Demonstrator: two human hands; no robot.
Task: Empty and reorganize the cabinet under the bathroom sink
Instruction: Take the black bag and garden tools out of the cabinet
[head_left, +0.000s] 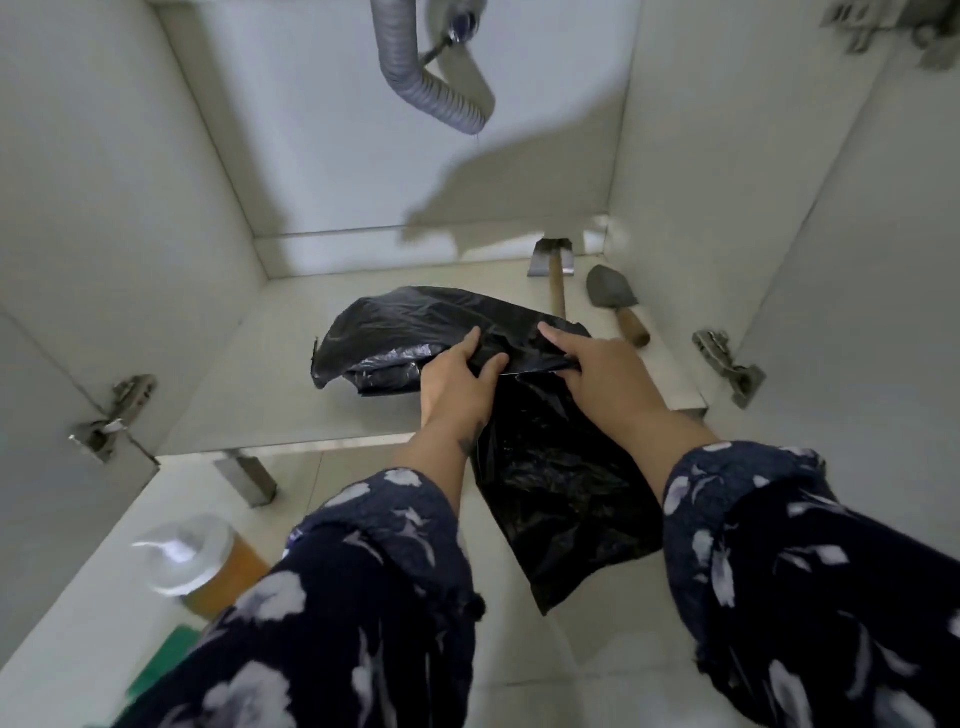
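Bags first — the black plastic bags (415, 332) lie on the cabinet floor (270, 374), one drooping over its front edge toward six o'clock. Better to bunch them together before lifting. Left hand (457, 379) and right hand (602, 374) reach side by side toward twelve o'clock, fingers curled, pinching the plastic.

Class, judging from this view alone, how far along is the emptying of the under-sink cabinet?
Mostly emptied: a jar already stands outside on the floor. In hand: left hand and right hand both grip the black plastic bag at the cabinet's front edge. Left inside: a hatchet and trowel at the back right.
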